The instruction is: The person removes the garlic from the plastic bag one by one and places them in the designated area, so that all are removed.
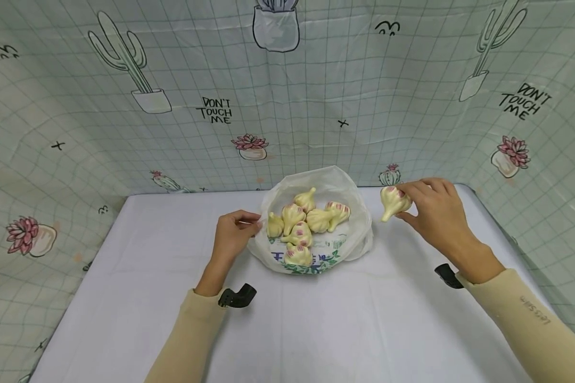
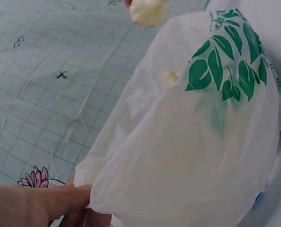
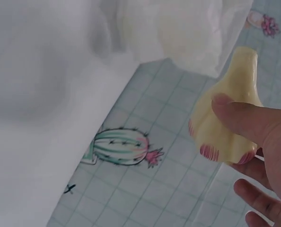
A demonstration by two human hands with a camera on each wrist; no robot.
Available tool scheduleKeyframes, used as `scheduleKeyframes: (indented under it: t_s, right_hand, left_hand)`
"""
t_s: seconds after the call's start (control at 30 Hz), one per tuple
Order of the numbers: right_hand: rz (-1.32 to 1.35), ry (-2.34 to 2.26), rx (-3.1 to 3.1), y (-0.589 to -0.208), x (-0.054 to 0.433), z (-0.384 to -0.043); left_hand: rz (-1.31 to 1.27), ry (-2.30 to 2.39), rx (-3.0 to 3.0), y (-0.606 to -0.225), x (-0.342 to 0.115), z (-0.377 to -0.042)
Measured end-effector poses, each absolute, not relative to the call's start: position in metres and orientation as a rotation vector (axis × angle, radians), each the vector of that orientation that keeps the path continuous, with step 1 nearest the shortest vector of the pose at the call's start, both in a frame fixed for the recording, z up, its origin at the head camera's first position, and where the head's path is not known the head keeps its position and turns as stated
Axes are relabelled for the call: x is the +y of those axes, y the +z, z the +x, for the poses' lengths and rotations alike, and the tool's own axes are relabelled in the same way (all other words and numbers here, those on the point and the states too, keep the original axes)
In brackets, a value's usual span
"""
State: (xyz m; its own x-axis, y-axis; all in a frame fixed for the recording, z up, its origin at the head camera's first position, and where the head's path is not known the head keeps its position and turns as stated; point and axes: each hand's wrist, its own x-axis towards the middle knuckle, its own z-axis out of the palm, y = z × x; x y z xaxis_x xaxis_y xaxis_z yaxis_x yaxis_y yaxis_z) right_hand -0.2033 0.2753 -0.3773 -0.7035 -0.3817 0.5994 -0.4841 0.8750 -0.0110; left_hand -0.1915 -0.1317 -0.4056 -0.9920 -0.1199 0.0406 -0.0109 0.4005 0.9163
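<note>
A white plastic bag (image 1: 359, 242) stands wide-mouthed at the back middle of the table, printed with green leaves and blue lettering. Several pale yellow garlic bulbs (image 1: 301, 234) with pinkish streaks lie inside it. The left hand (image 1: 235, 234) pinches the bag's left rim between thumb and fingers, seen close up in the left wrist view. To the right of the bag, the right hand (image 1: 433, 213) holds one garlic bulb (image 3: 230, 113) above the table, thumb across its side and stem pointing away from the palm.
The table (image 1: 172, 255) has a white cover. Behind it and along both sides hangs a checked curtain (image 1: 306, 106) with cactus prints, close to the table's back edge. Black wrist cameras (image 1: 239, 297) sit at both cuffs.
</note>
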Motion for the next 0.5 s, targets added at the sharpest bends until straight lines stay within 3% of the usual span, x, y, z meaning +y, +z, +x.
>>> scheduleKeyframes:
  t_s: [0.5]
  right_hand:
    - [0.674, 0.147, -2.509, -0.4, 0.313, -0.229]
  left_hand:
    - [0.122, -1.708, -2.532, -0.409, -0.132, -0.192]
